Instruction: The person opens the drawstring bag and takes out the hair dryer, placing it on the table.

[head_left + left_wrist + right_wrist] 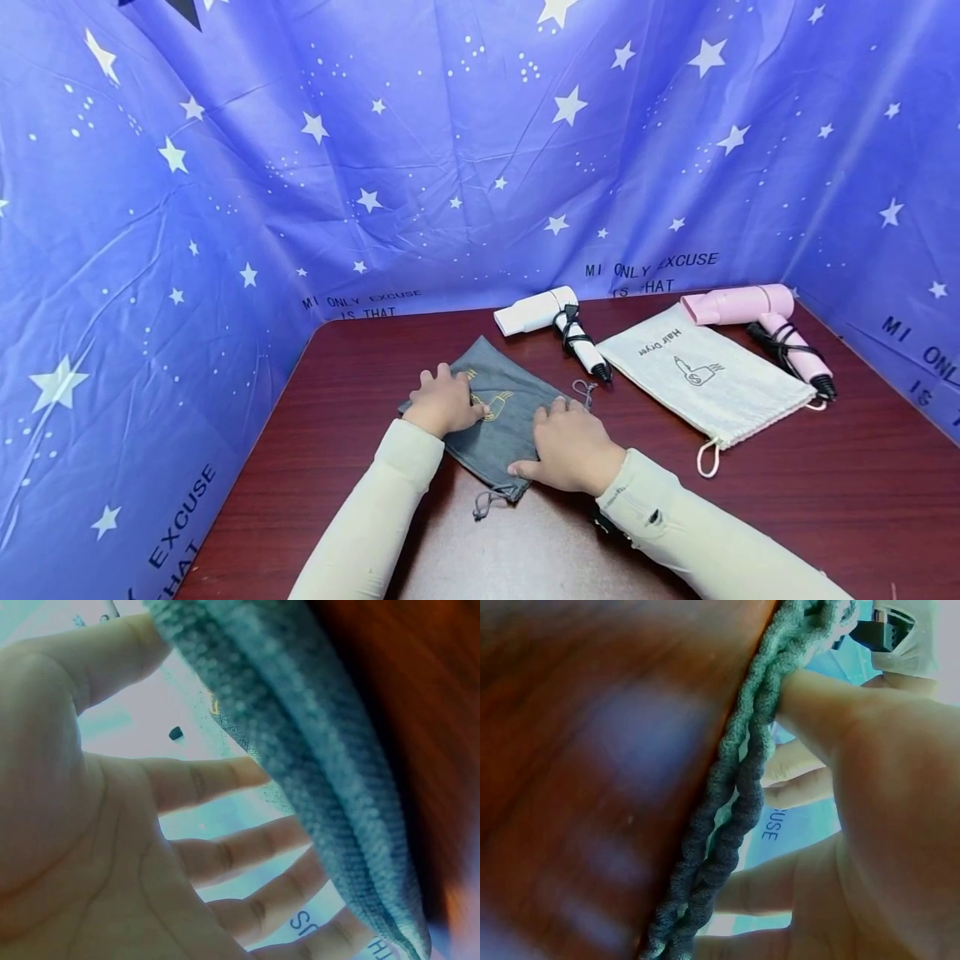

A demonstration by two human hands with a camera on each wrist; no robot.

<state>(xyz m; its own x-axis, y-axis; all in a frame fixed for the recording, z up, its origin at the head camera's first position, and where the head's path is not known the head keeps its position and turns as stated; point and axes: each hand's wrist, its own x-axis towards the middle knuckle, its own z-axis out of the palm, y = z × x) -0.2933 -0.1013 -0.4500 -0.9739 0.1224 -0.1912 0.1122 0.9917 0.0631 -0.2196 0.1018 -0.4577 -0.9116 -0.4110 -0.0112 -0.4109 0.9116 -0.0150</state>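
A grey drawstring pouch point(510, 392) with a yellow hair-dryer print lies flat on the table, its gathered mouth towards the front right. My left hand point(446, 404) rests on its left part with fingers spread. In the left wrist view those straight fingers point(217, 784) touch the pouch's edge point(300, 750). Over the mouth end lies my right hand point(573, 446), thumb near the front corner. The right wrist view has that thumb point(817, 705) against the ruffled mouth edge point(739, 780). Whether anything is inside the pouch, I cannot tell.
Behind the pouch lies a white hair dryer point(536, 310) with its black cord wrapped round the handle. A white drawstring pouch point(675, 392) is to the right, with a pink hair dryer point(742, 304) overlapping its far corner. Blue star-printed cloth point(450, 167) surrounds the red-brown table point(337, 367).
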